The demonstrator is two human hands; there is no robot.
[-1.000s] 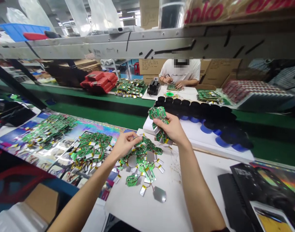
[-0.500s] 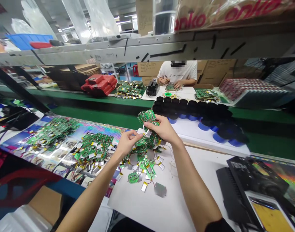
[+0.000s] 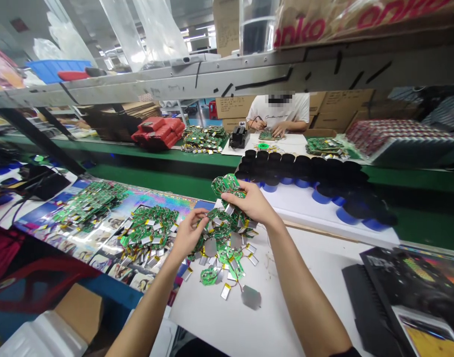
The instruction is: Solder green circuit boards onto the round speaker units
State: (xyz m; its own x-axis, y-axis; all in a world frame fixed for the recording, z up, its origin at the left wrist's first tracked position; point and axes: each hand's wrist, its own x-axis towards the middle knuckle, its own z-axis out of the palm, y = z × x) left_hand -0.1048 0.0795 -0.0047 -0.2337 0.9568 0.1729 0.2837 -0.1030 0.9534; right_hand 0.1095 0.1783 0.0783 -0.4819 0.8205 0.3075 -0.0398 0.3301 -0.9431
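Note:
My right hand (image 3: 251, 201) grips a bunch of green circuit boards (image 3: 226, 184) joined by thin wires to small silver pouch cells. My left hand (image 3: 189, 233) pinches a wire or board edge at the top of the tangle (image 3: 227, 253), which spreads over a white sheet (image 3: 249, 327). Below it lie a loose green board (image 3: 209, 276), a pouch cell (image 3: 226, 291) and a grey foil-like disc (image 3: 251, 297). Left of my hands, two heaps of boards with cells (image 3: 148, 233) rest on a shiny printed mat (image 3: 167, 199).
Rows of black cylinders with blue bases (image 3: 304, 173) stand on a white board beyond my hands. A black case (image 3: 375, 302) lies at the right. Across a green bench, a co-worker's hands (image 3: 271, 129) work on a board. A metal shelf (image 3: 174, 82) crosses above.
My hands have come closer together, and the bunch in my right hand now sits against the tangle on the sheet. The view has shifted slightly.

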